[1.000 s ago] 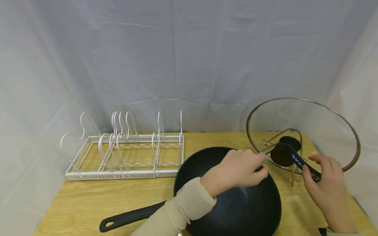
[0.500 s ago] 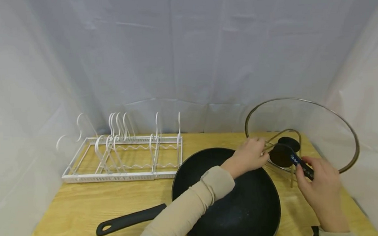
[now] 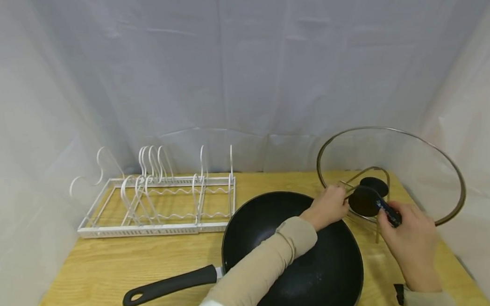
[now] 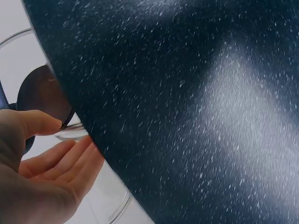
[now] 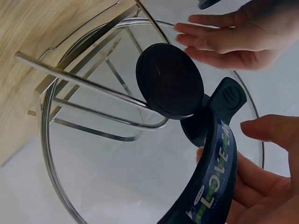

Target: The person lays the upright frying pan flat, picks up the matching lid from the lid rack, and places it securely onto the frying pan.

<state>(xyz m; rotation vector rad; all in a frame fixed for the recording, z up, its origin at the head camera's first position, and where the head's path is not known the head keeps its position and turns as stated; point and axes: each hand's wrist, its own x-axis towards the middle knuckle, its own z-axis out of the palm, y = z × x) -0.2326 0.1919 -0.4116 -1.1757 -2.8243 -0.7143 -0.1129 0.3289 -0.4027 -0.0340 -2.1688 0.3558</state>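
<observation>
A glass lid (image 3: 423, 170) with a metal rim stands on edge in a small metal wire stand (image 5: 98, 87). My right hand (image 3: 410, 236) is at the lid's dark blue labelled handle (image 5: 217, 172). In the right wrist view its fingers curl behind that handle, while the thumb stands off it. My left hand (image 3: 328, 206) reaches over the black wok (image 3: 303, 280) to the lid's left side. Its fingers (image 5: 219, 39) are extended beside the lid and stand; whether they touch either, I cannot tell. The left wrist view shows its thumb and fingers apart near the wok's rim.
A white wire rack (image 3: 144, 230) with several upright loops stands at the back left of the wooden table (image 3: 100, 269). The wok's black handle (image 3: 169, 286) points left. Pale plastic sheeting (image 3: 256, 68) encloses the back and sides.
My left hand has moved right across the wok to beside the stand, its fingers uncurling. My right hand has shifted slightly left along the lid's handle. The lid stays in place.
</observation>
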